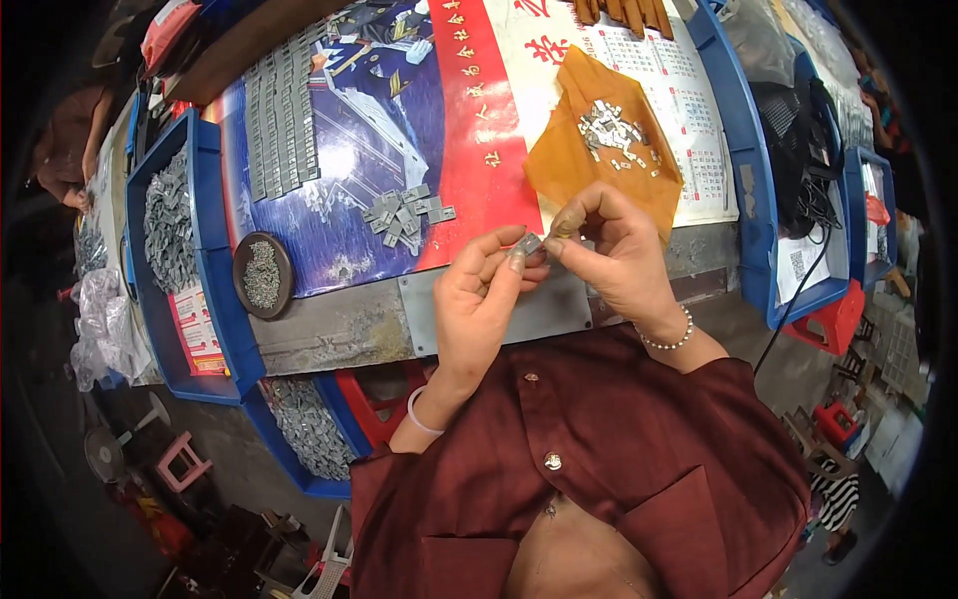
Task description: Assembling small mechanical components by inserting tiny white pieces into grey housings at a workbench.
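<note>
Over the near edge of the table my left hand (479,304) pinches a small grey rectangular piece (530,243) between thumb and fingers. My right hand (621,262) is closed right beside it, thumb and forefinger tips meeting at the piece's right end; what they hold, if anything, is too small to make out. A loose heap of similar grey pieces (404,217) lies to the left of my hands. Beyond my right hand, an orange sheet (559,150) carries a scatter of tiny white and silvery parts (611,130).
Grey pieces stand in tight rows (282,120) at the far left. A round dark dish (283,299) holds tiny parts. Blue bins (225,299) with grey pieces flank the left side; another blue bin (758,230) with black bags and a cable stands right. Brown rolls (629,14) lie far back.
</note>
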